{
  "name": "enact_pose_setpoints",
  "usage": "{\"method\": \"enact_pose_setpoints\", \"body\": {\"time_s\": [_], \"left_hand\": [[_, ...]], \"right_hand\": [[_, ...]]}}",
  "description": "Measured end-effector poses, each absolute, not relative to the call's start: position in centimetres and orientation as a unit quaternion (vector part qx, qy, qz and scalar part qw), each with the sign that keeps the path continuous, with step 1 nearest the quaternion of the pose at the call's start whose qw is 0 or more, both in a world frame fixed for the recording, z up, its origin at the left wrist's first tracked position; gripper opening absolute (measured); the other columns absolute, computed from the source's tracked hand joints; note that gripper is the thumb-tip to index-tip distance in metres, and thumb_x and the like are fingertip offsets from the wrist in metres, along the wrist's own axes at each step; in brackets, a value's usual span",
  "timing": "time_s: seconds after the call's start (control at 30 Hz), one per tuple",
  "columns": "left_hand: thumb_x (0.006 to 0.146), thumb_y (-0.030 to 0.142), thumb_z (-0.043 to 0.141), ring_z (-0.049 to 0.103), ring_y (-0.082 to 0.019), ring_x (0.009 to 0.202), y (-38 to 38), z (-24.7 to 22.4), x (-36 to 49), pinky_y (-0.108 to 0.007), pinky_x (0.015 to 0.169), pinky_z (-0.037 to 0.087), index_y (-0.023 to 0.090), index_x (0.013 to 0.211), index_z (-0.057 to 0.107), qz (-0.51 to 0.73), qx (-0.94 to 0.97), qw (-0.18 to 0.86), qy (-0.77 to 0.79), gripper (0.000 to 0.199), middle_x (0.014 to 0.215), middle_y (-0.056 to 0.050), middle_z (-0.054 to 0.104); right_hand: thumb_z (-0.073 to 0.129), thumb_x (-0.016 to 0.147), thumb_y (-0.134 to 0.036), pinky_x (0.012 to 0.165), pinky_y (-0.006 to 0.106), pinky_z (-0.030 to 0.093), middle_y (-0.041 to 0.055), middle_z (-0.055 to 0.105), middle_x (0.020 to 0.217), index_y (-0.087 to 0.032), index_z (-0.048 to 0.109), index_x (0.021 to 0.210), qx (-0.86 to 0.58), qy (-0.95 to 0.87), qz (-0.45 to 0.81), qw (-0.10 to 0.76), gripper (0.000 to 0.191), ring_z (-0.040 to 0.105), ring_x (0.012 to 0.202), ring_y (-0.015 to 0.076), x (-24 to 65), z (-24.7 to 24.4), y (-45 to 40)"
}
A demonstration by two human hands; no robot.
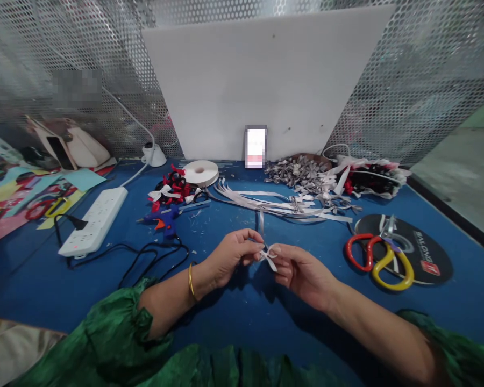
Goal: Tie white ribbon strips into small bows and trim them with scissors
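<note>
A small white ribbon bow (269, 259) is held between my two hands, above the blue table. My left hand (242, 248) pinches its left side between thumb and fingers. On the other side my right hand (298, 271) grips the bow's right loop, the lower fingers curled under. A ribbon strip (261, 221) rises just behind the bow; I cannot tell whether it is joined to it. Beyond my hands lies a bundle of cut white ribbons (250, 201). A heap of finished grey-white bows (302, 174) is at the back right.
Red-and-yellow-handled scissors (393, 274) rest on a black disc (431, 263) at right. To the left are a blue glue gun (167, 220) with its cord, a white power strip (99, 220), red and black bows (176, 185) and a ribbon roll (210, 174). A lit phone (256, 145) leans on the white board (266, 80).
</note>
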State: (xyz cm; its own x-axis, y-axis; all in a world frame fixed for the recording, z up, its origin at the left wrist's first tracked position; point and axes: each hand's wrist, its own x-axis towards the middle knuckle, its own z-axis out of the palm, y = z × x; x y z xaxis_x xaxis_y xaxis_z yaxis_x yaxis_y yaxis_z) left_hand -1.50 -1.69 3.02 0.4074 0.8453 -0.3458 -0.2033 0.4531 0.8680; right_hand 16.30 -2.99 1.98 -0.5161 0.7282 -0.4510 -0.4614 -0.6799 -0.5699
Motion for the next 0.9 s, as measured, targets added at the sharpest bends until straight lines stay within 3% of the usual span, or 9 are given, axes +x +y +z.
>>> {"method": "enact_pose_setpoints", "body": {"time_s": [0.27,0.4,0.53,0.67,0.77,0.9], "left_hand": [[0.069,0.013,0.069,0.031,-0.001,0.041,-1.8,3.4,-1.4,-0.015,0.048,0.026,0.014,0.086,0.055,0.328,0.254,0.819,0.396,0.022,0.056,0.005,0.049],[0.073,0.007,0.064,0.023,0.002,0.039,-2.0,3.6,-1.4,-0.013,0.043,0.022,0.012,0.083,0.054,0.285,0.190,0.860,0.378,0.015,0.058,0.005,0.049],[0.078,0.006,0.057,0.013,0.001,0.036,-1.9,3.5,-1.9,-0.015,0.040,0.018,0.011,0.081,0.053,0.207,0.141,0.906,0.341,0.008,0.054,0.010,0.036],[0.082,0.008,0.055,0.012,0.001,0.036,-1.8,3.3,-2.2,-0.014,0.039,0.017,0.011,0.075,0.051,0.175,0.134,0.923,0.316,0.008,0.052,0.010,0.029],[0.077,0.004,0.058,0.014,0.001,0.035,-1.7,3.7,-2.1,-0.014,0.038,0.017,0.011,0.076,0.052,0.205,0.148,0.907,0.336,0.009,0.050,0.011,0.028],[0.073,0.001,0.061,0.022,0.002,0.036,-1.5,4.0,-1.9,-0.013,0.038,0.018,0.012,0.078,0.053,0.264,0.168,0.877,0.364,0.014,0.054,0.008,0.040]], "right_hand": [[0.066,0.074,-0.028,0.046,0.025,0.018,-0.0071,0.027,0.051,-0.019,0.040,0.055,-0.341,-0.249,0.820,0.387,0.034,0.017,0.047,0.0078,16.2,2.0,-3.4],[0.062,0.072,-0.024,0.048,0.026,0.018,-0.0070,0.027,0.045,-0.020,0.039,0.053,-0.350,-0.324,0.787,0.391,0.030,0.021,0.047,0.0088,15.9,2.2,-3.6],[0.058,0.069,-0.019,0.050,0.027,0.019,-0.0059,0.030,0.043,-0.020,0.036,0.048,-0.360,-0.397,0.753,0.382,0.030,0.027,0.047,0.0092,16.0,2.2,-3.5],[0.058,0.069,-0.020,0.051,0.027,0.020,-0.0057,0.032,0.043,-0.019,0.037,0.047,-0.351,-0.452,0.730,0.373,0.030,0.028,0.048,0.0094,16.4,2.4,-3.3],[0.062,0.073,-0.026,0.055,0.026,0.026,-0.0042,0.042,0.049,-0.018,0.044,0.052,-0.349,-0.482,0.717,0.363,0.029,0.036,0.052,0.0103,16.7,2.8,-3.0],[0.070,0.075,-0.035,0.061,0.027,0.035,0.0003,0.058,0.068,-0.017,0.054,0.065,-0.360,-0.487,0.711,0.356,0.026,0.049,0.062,0.0121,16.8,3.0,-2.8]]}}
